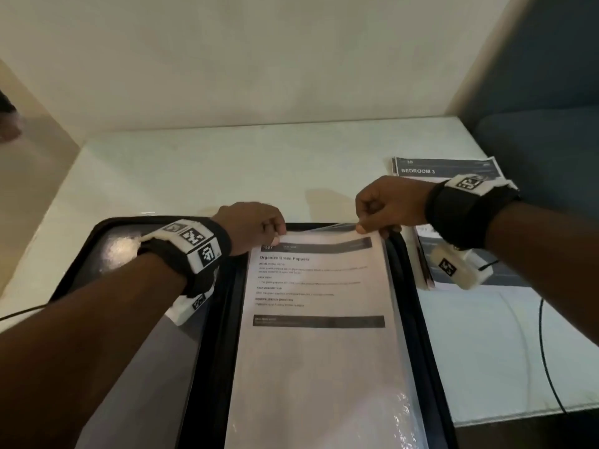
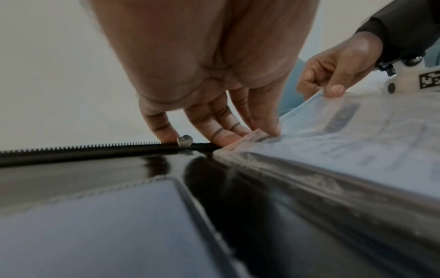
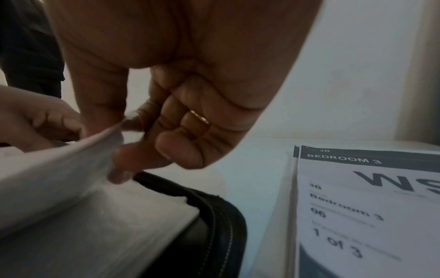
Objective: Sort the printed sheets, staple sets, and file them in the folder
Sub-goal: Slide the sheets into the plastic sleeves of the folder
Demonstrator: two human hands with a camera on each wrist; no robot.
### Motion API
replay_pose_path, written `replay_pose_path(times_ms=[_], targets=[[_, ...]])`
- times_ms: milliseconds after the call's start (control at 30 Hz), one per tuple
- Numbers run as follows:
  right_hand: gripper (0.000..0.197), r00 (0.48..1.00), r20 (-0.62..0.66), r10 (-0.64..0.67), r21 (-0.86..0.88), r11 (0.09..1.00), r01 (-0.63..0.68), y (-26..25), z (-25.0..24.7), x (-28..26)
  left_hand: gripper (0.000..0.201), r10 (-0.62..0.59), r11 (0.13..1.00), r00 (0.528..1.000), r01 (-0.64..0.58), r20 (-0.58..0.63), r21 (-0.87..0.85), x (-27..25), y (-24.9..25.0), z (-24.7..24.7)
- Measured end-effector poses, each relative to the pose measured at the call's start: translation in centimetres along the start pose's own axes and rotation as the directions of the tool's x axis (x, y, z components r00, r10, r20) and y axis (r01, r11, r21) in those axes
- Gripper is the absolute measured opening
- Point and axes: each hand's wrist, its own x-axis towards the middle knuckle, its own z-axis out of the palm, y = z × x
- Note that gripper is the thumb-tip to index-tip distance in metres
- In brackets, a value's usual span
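A black zip folder (image 1: 107, 223) lies open on the white table. On its right half lies a clear plastic sleeve (image 1: 317, 351) holding a printed sheet headed "Organize Green Peppers". My left hand (image 1: 277, 236) pinches the sleeve's top left corner; the left wrist view shows the left hand (image 2: 257, 133) at that corner of the sleeve (image 2: 357, 143). My right hand (image 1: 372, 226) pinches the top right corner and lifts it slightly. In the right wrist view, the thumb and forefinger of that right hand (image 3: 128, 122) grip the sleeve edge (image 3: 59, 169), the other fingers curled.
A set of printed sheets headed "BEDROOM 3" (image 1: 444, 166) lies on the table to the right of the folder, with more sheets (image 1: 424, 264) under my right wrist. A black cable (image 1: 547, 351) runs across the table's right side. A wall stands behind and a blue seat (image 1: 534, 140) to the right.
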Motion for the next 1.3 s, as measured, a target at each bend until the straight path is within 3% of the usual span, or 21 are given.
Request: replay_pose_path(times_ms=[233,467,633,767,933,1033,1200,1300], targets=[[0.017,0.999,-0.041,-0.031,0.02,0.999,0.031,0.2,0.0,0.3,0.014,-0.004,0.995,0.999,0.009,-0.053,0.1,0.4,0.3,0.2],[0.014,1.0,-0.021,-0.008,0.158,0.987,0.011,0.2,-0.4,0.5,0.028,-0.037,0.999,0.998,0.039,-0.056,0.025,1.0,-0.7,0.8],[0.016,1.0,-0.012,0.003,0.154,0.988,-0.001,-0.2,0.7,0.6,0.01,-0.076,0.994,0.996,0.079,-0.044,0.079,-0.1,0.3,0.9],[0.014,0.997,-0.072,0.025,0.148,0.989,-0.014,-0.3,0.4,0.2,0.017,-0.059,0.981,0.996,0.071,-0.069,0.182,-0.4,1.3,-0.1],[0.015,0.995,-0.026,0.093,0.055,0.994,-0.091,-0.4,1.0,0.0,0.029,-0.135,0.968,0.987,0.15,-0.087,0.201,-0.6,2.1,0.7],[0.012,0.994,-0.03,0.103,0.081,0.992,-0.101,-0.1,0.5,0.1,0.022,-0.126,0.972,0.99,0.135,-0.056,0.191,-0.5,2.6,0.2],[0.021,0.994,0.075,0.076,0.105,0.991,-0.084,0.7,0.3,-0.1,0.018,-0.104,0.978,0.995,0.104,-0.01,0.181,-0.5,2.6,-0.7],[0.013,0.994,0.104,0.018,0.09,0.996,-0.028,0.9,0.4,0.2,0.021,-0.123,0.982,0.992,0.12,0.009,0.146,-0.1,2.1,-0.5]])
